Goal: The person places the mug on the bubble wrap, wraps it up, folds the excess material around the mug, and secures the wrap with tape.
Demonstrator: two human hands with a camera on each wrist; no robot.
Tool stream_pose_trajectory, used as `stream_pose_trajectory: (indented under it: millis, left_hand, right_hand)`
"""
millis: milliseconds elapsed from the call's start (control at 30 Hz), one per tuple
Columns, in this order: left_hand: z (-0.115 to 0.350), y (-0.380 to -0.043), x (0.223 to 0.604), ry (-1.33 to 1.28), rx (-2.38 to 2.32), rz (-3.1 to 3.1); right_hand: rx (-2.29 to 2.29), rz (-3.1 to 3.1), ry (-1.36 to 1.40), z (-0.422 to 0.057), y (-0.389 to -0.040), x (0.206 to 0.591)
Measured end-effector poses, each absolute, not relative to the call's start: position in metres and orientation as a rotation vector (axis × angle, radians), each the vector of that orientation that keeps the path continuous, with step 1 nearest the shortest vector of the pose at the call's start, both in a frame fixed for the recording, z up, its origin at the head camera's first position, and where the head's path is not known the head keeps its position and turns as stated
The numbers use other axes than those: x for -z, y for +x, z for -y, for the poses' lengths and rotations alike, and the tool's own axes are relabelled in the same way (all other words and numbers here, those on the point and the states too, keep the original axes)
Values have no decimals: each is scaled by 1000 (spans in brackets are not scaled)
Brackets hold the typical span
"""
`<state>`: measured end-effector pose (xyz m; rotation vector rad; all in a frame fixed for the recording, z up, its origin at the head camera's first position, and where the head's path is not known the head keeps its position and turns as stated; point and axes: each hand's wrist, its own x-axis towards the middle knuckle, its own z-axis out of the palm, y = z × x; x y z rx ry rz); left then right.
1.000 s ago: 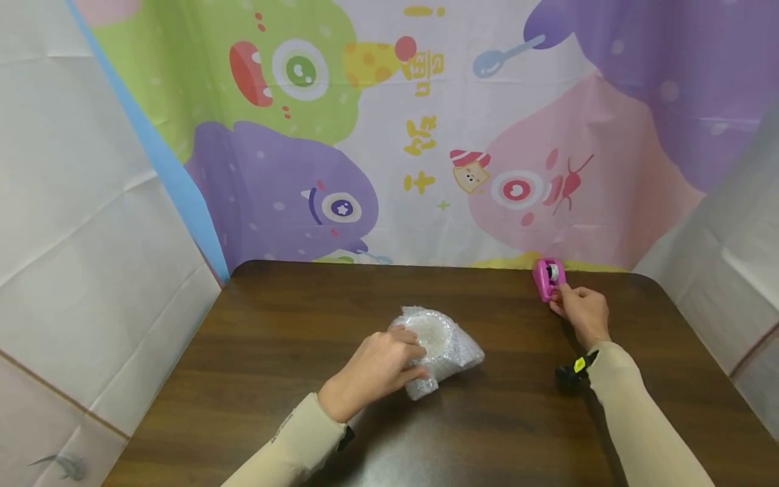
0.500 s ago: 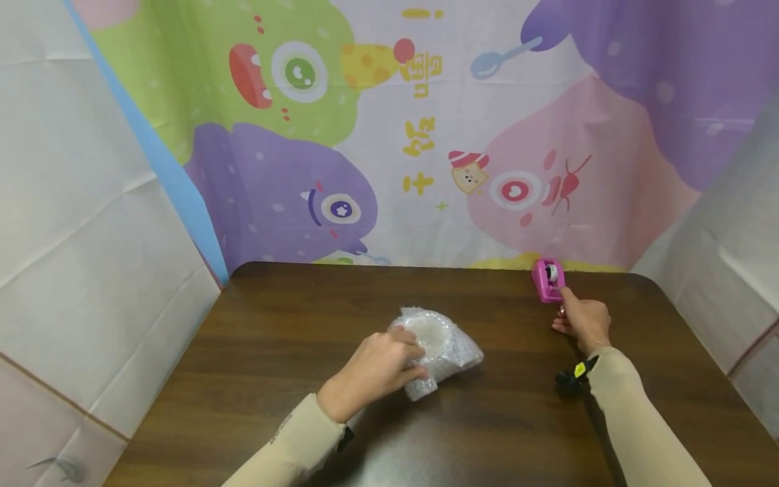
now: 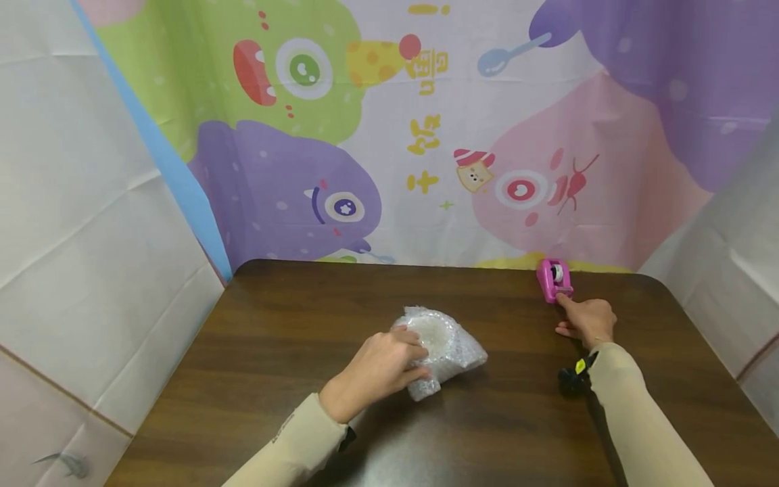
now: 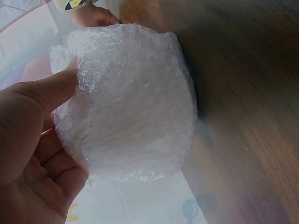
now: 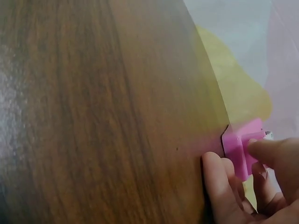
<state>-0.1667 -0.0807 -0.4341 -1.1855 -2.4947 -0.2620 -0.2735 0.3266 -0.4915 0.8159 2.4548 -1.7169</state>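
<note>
A bundle of clear bubble wrap (image 3: 453, 348), rounded on top and pointed to the right, sits at the middle of the wooden table. My left hand (image 3: 379, 365) grips its left side, thumb nearer me and fingers over the edge; in the left wrist view the thumb presses on the wrap (image 4: 131, 102). Near the back right edge stands a pink tape dispenser (image 3: 545, 281) with a white roll. My right hand (image 3: 589, 320) is at its front end. In the right wrist view the thumb touches the dispenser (image 5: 237, 154). The other fingers are bent below, with a small shiny bit near them, unclear.
The dark wooden table (image 3: 292, 304) has rounded back corners. Behind it hangs a cloth (image 3: 420, 230) printed with cartoon monsters, and the dispenser stands close to it. Pale sheets line both sides. Dark wrist cameras show at both sleeves.
My right hand has drawn slightly back from the dispenser's roll towards me, and its thumb now touches the front end. The left hand and the bubble-wrap bundle have stayed put.
</note>
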Motion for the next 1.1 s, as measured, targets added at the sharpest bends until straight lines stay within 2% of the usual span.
stream_pose_trajectory:
  millis: [300, 633, 1100]
  left_hand:
    - [77, -166, 434, -1187, 265, 2475]
    - [76, -164, 433, -1129, 219, 2489]
    - [75, -169, 436, -1211, 178, 2432]
  right_hand:
    - [1705, -2464, 789, -333, -269, 490]
    - [1498, -2546, 578, -318, -264, 480]
    - [1203, -2812, -41, -253, -238, 432]
